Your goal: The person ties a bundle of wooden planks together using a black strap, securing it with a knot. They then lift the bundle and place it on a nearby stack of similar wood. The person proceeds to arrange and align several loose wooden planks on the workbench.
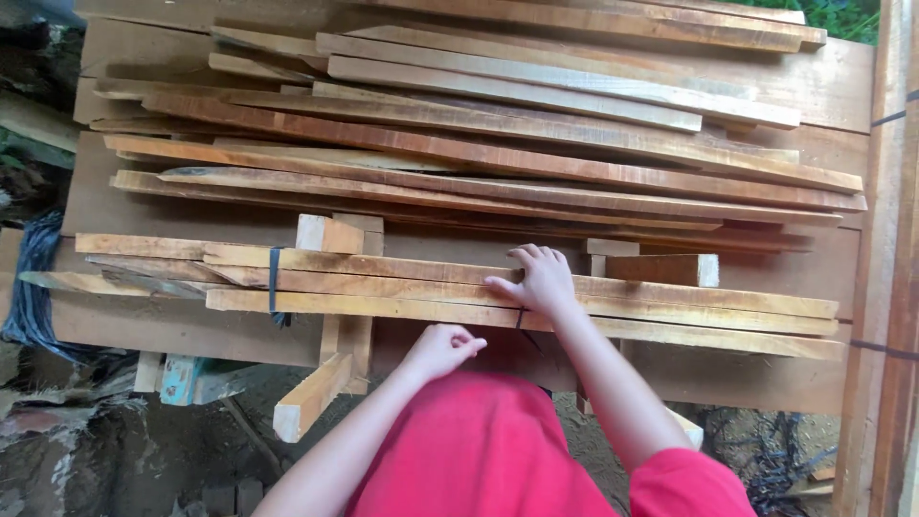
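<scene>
Right hand (542,280): it lies flat on the near bundle of wood strips (536,299), palm down, fingers spread apart and pressing on the top strip; the grip is not closed around anything.
Left hand (440,349): it is curled into a loose fist, just at the near edge of the bundle and a little below the right hand; whether it pinches something cannot be told.
Bundle position: the strips lie directly under the right hand and run far out to both sides of it, long and thin, light orange-brown.
Black band (274,283): it goes around the bundle well to the left of both hands; a second dark tie (522,319) shows just under the right hand's wrist.
Far pile of planks (498,158): many long rough planks lie stacked beyond the right hand, some reddish, some pale.
Small blocks: one short block (328,234) stands beyond the bundle to the left of the hands, one block (670,269) just to the right of the right hand.
Surface (172,330): wide boards carry everything.
Clothing: a red garment (479,450) is below the hands.
</scene>
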